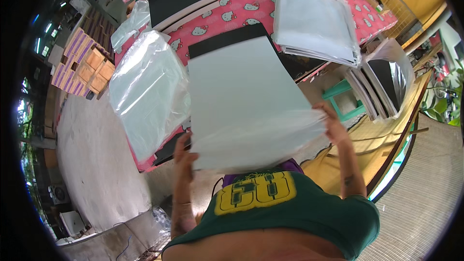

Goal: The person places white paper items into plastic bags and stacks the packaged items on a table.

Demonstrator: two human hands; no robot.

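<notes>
Left hand (182,153) grips the lower left corner of a pale sheet in a clear sleeve (241,101), fingers curled over its edge, while the right hand (333,124) pinches the lower right corner where the plastic bunches. Held up between both hands, the sheet hangs over the near edge of a table with a pink patterned cloth (241,0), its top covering a black board (227,38). A stack of clear bags (147,92) lies just to its left, apparently loose, and another bagged pile (314,24) lies to the right.

Two hands: left hand (182,152), right hand (333,124); one held bagged white sheet (246,101); three plastic-sleeve stacks (147,92) (314,21) (386,82).
</notes>
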